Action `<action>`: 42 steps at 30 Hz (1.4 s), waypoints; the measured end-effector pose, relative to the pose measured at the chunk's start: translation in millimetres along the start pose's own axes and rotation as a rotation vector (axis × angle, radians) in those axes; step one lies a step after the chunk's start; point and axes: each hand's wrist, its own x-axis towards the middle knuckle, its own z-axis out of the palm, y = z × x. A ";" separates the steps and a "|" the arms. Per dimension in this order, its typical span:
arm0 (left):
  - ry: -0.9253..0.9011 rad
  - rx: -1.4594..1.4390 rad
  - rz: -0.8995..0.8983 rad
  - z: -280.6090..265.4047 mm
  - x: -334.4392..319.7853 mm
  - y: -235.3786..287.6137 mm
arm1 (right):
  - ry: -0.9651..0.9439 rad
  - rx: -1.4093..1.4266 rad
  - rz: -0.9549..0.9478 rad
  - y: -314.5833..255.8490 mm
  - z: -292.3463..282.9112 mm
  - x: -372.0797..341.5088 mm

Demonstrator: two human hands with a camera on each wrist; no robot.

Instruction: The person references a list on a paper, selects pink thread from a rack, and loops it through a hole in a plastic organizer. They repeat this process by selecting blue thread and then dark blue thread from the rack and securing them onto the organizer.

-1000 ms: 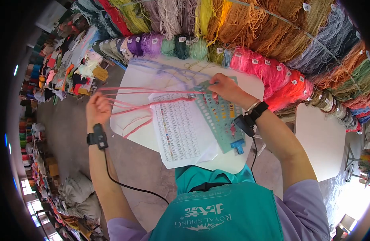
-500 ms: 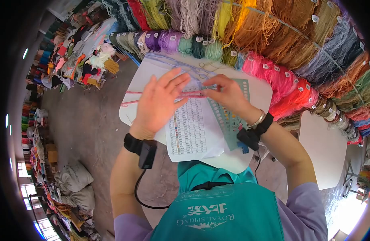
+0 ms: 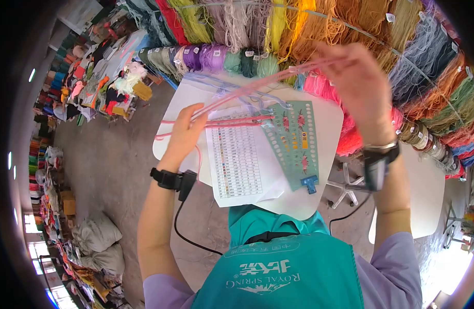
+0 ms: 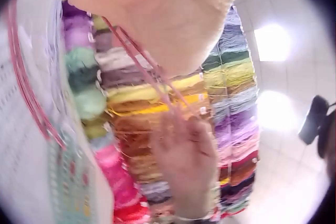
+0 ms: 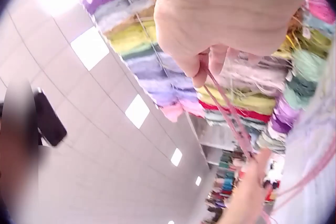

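Pink yarn strands (image 3: 268, 81) stretch in the air between both hands. My right hand (image 3: 363, 87), raised at the right and blurred, pinches one end between thumb and fingers, as the right wrist view shows. Lower at the left, my left hand (image 3: 185, 136) grips the other end near the table's left side. Beneath the stretched strands, a second pink yarn bundle (image 3: 237, 122) lies over a printed chart (image 3: 234, 170) and reaches the top of the green punched cards (image 3: 293, 147). Those cards have rows of holes, and pink and yellow bits show on them.
A blue clip (image 3: 309, 184) sits at the cards' lower end on the white table (image 3: 327, 129). Pale blue yarn (image 3: 221, 85) lies along its far edge. Hanks of many colours (image 3: 324, 28) hang behind. A second white table (image 3: 417, 195) and a wheeled chair base (image 3: 345, 188) stand right.
My right hand has left the cards and risen up and right, drawing pink strands with it. My left hand moved in from the far left, opened over the chart, then took hold of strands.
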 end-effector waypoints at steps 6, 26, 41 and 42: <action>-0.272 -0.293 -0.283 -22.5 4.7 -17.8 | -0.055 -0.067 -0.178 -156.9 -85.6 -22.3; -0.267 -0.334 -0.108 59.1 95.2 14.4 | 0.335 -1.622 -0.192 -312.6 -93.1 -101.1; -0.543 -1.027 0.227 77.4 42.2 289.5 | -0.073 -0.753 0.334 -211.0 36.2 -85.6; -0.629 -1.040 0.258 77.3 37.0 300.1 | -0.148 -0.756 0.301 -205.6 50.1 -84.2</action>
